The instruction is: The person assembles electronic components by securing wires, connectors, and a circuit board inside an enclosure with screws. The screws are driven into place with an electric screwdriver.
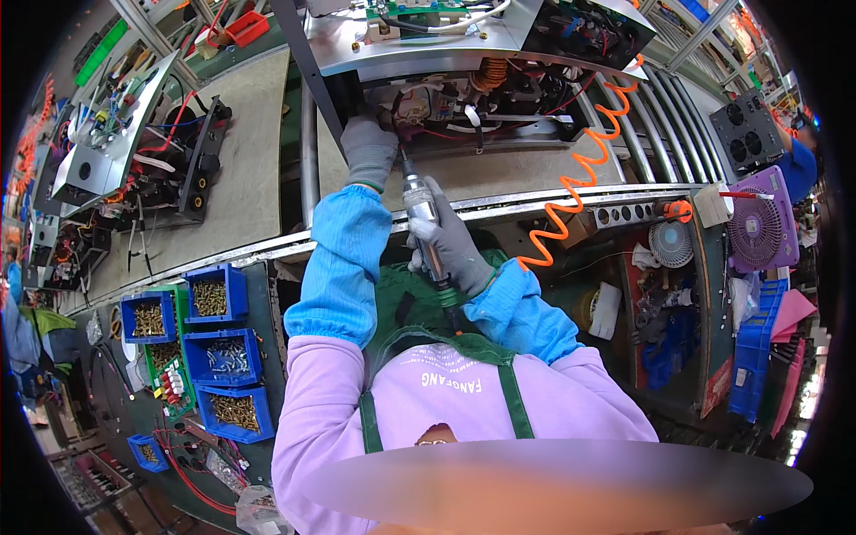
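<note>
My right hand (452, 245), in a grey glove, grips a pneumatic screwdriver (419, 198) whose tip points up into the underside of an open metal appliance chassis (464, 102) full of wires and a copper coil. My left hand (367, 150), also gloved in grey, rests against the left side of that chassis beside the driver tip. Both forearms wear blue sleeve covers. An orange coiled air hose (584, 174) runs from the right toward the tool.
Several blue bins of screws (217, 352) sit at the lower left. Another opened unit (134, 143) lies on the conveyor at the left. Small fans (760, 227) and blue trays stand at the right, where another person's blue sleeve (800, 165) shows.
</note>
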The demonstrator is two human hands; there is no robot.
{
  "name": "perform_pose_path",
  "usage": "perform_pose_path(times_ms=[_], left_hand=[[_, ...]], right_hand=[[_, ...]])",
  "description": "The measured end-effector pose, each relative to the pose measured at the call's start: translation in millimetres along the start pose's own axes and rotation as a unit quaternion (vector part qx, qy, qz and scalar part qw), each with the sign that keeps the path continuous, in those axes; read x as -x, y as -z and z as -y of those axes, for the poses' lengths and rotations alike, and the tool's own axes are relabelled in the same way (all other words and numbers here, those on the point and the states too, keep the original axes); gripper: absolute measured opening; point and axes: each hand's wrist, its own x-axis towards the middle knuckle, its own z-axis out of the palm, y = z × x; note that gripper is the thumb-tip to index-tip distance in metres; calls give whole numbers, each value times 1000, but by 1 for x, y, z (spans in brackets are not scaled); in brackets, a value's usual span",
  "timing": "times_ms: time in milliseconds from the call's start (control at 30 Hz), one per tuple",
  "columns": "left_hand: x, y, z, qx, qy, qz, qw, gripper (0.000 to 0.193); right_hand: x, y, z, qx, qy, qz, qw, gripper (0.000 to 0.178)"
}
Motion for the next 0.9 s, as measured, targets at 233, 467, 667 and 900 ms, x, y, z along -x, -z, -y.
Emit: perform_pose_path(times_ms=[233, 467, 667, 900], left_hand=[[3, 6, 2, 21, 13, 16, 1000, 18], [83, -19, 34, 47, -31, 89, 994, 22], [74, -43, 37, -101, -84, 153, 979, 19], [73, -32, 33, -100, 8, 234, 967, 23]], right_hand=[[4, 9, 3, -8, -13, 24, 1000, 81], [47, 55, 4, 6, -58, 22, 998, 89], [52, 60, -1, 21, -58, 2, 998, 88], [60, 70, 8, 11, -64, 51, 997, 81]])
